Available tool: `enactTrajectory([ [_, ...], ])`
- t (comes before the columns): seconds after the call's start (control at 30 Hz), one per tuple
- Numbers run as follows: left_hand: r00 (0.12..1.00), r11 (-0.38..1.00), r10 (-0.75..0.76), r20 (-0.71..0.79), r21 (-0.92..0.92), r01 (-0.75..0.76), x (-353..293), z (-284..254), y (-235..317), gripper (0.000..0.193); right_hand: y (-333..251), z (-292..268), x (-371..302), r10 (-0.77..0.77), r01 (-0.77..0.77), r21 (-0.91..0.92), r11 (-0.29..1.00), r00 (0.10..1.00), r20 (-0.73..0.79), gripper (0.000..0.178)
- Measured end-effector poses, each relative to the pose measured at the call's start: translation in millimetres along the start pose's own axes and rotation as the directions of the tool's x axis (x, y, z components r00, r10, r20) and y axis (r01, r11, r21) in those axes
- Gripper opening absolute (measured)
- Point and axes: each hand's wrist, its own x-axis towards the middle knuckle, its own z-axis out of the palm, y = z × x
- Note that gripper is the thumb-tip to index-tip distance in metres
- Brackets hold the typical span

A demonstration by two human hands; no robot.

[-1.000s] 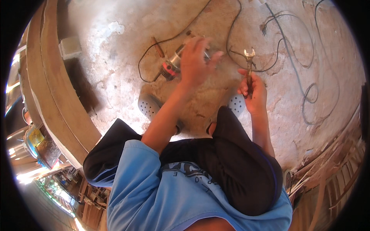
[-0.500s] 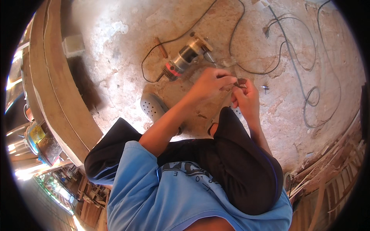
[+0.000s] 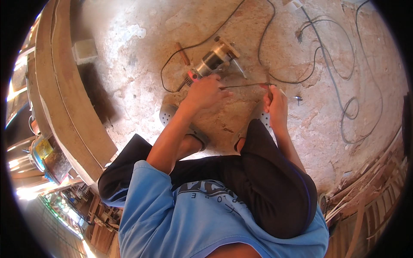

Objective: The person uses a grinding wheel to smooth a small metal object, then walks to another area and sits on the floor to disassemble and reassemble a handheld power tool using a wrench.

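A thin dark strip (image 3: 245, 86), like a cord or rubber band, runs nearly straight between my two hands above the floor. My left hand (image 3: 207, 93), slightly smeared by motion, has the strip's left end at its fingers. My right hand (image 3: 275, 103) pinches the other end, where a small brown piece sticks up from the fingertips; its kind is unclear. Just beyond my left hand, a handheld router (image 3: 210, 61) with a metal body and red band lies on its side. A small metal router bit (image 3: 298, 99) rests on the floor to the right of my right hand.
A short brown stick (image 3: 182, 53) lies left of the router. Black cable (image 3: 286, 81) loops across the floor to the right. Long wooden planks (image 3: 71, 94) and a pale block (image 3: 85, 50) stand at the left. Wood strips (image 3: 365, 189) lie at the lower right.
My left hand has moved left, away from my right hand, towards the router's near end. The dark strip now stretches out between them. My right hand has hardly moved.
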Motion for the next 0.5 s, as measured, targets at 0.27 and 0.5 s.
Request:
enactTrajectory([
  [0.27, 1.0, 0.786, -0.011, 0.02, -0.618, 0.021, 4.8, 19.2, 0.8, 0.051, 2.8, 0.5, 19.3, -0.06, 0.081, -0.149, 0.985, 0.988, 0.139, 0.029],
  [0.5, 0.919, 0.973, 0.051, -0.391, -0.188, -0.134, 6.2, 21.2, 6.3, 0.038, 22.1, 7.5, 18.5, -0.189, 0.195, -0.55, 0.812, 0.98, 0.069, 0.027],
])
